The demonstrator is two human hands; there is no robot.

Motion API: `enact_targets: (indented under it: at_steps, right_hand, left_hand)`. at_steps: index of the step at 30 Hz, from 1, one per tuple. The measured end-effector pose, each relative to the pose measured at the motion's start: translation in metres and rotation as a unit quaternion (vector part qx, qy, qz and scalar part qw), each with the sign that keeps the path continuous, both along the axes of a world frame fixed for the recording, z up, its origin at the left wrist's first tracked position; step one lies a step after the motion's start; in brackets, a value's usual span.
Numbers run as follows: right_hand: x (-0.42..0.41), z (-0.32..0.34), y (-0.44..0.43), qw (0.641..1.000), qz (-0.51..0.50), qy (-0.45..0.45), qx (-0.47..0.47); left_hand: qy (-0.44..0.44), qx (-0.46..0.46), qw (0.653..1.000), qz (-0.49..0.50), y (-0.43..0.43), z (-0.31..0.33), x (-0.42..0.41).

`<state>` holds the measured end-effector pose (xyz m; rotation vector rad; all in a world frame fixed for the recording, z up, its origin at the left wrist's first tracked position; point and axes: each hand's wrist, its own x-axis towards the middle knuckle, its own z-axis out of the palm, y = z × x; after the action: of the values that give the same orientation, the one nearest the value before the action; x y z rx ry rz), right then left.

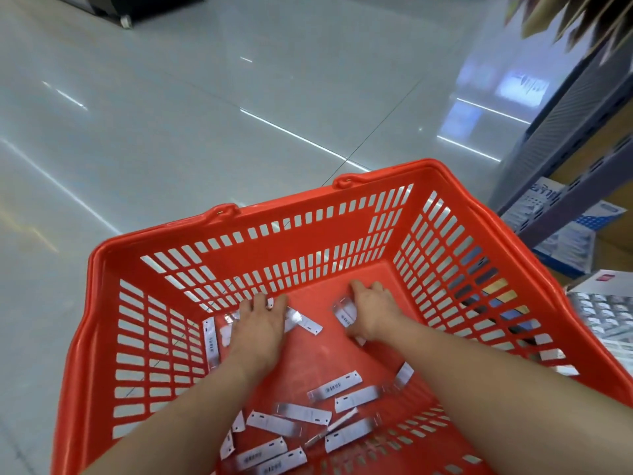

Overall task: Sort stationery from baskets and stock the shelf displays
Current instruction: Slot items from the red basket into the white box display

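Observation:
A red plastic basket (342,214) fills the lower view, standing on the floor. Several small white packets with barcodes (334,389) lie scattered on its bottom, mostly near me. Both my arms reach down into it. My left hand (260,320) lies palm down at the far left of the bottom, its curled fingers on packets (303,320) there. My right hand (371,311) is at the far middle, fingers curled around a white packet (344,313). More packets (212,341) lie along the left wall.
A grey metal shelf unit (575,145) stands to the right, with blue and white boxed goods (561,231) on its low level. Packaged items (603,310) sit beside the basket's right rim. Glossy tiled floor (205,97) stretches ahead and left.

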<state>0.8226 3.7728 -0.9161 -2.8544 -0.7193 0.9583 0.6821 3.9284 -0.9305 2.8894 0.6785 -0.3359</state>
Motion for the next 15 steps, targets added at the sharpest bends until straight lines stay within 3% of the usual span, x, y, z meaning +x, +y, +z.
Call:
enact_targets:
  at_steps: [3, 9, 15]
  right_hand:
    - [-0.006, 0.001, 0.001, 0.999, 0.009, 0.037, -0.002]
    - [-0.020, 0.005, 0.007, 0.996, 0.082, 0.023, 0.010]
    - [-0.021, 0.009, 0.006, 0.997, 0.078, -0.002, -0.004]
  left_hand:
    - [0.014, -0.007, 0.999, 0.036, 0.001, 0.004, -0.001]
    - [0.044, -0.073, 0.990, 0.108, 0.005, 0.007, -0.012]
    - [0.045, -0.107, 0.990, 0.077, -0.006, 0.010, -0.017]
